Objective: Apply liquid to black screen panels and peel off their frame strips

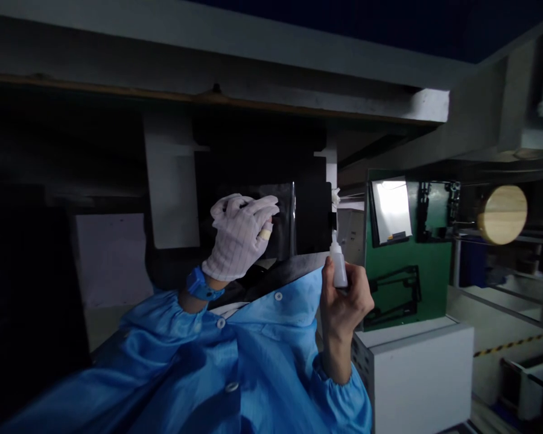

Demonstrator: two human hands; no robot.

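Note:
My right hand (347,301) is bare and closed around a small white squeeze bottle (338,268). Its thin nozzle points up, close to the right edge of a dark flat panel (311,211) before me. In a white striped glove, my left hand (242,235) is over the panel with its fingers bent together and a pale band on one finger. Beside those fingers lies a glossy clear sheet or sleeve (293,211). What the left fingers grip, if anything, is hidden. A small crumpled white bit (335,196) sits by the panel's edge, above the nozzle.
To the right, a green board (389,265) bears black frames (393,295) and a panel with a bright face (391,208). Below it stands a white box (423,380). A round wooden disc (503,214) is farther right. A long ledge (208,90) crosses above my hands.

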